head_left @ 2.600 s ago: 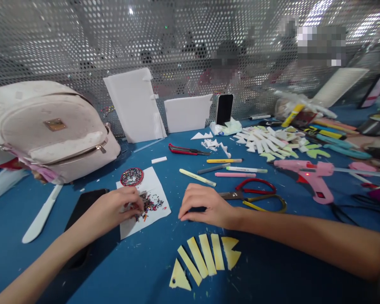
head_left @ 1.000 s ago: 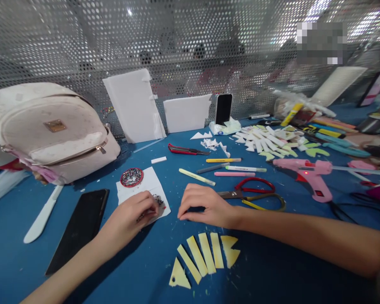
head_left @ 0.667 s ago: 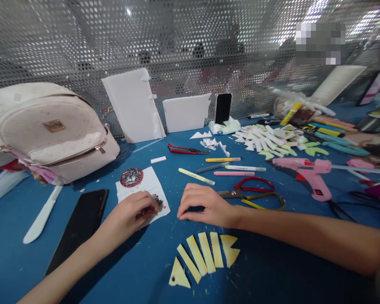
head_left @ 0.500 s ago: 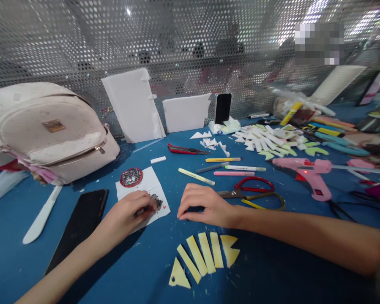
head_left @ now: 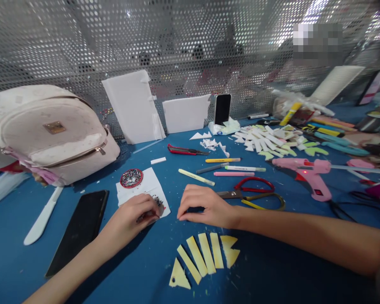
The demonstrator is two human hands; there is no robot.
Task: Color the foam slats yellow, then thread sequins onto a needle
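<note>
Nearest, on the blue table (head_left: 272,270), six yellow pieces (head_left: 202,254) lie spread like a fish, a pointed head at one end and a notched tail at the other. Just beyond, the left hand (head_left: 132,217) bends its fingers down over the dark bits (head_left: 159,203) heaped on a sheet of white paper (head_left: 152,181); whether it pinches any I cannot tell. The right hand (head_left: 205,207) rests on the table, fingers curled and thumb tucked below (from where I stand, I cannot tell whether the tips grip anything). A black phone (head_left: 78,230) lies beside the left forearm. Past the left hand, a red-rimmed dish (head_left: 131,187) filled with similar bits sits on the paper's far corner. Scissors (head_left: 232,194) lie near the right hand, slim pens (head_left: 196,177) beyond them, then a red cutter (head_left: 183,150). Farthest back, white boards (head_left: 185,114) lean before a perforated metal screen (head_left: 177,38).
</note>
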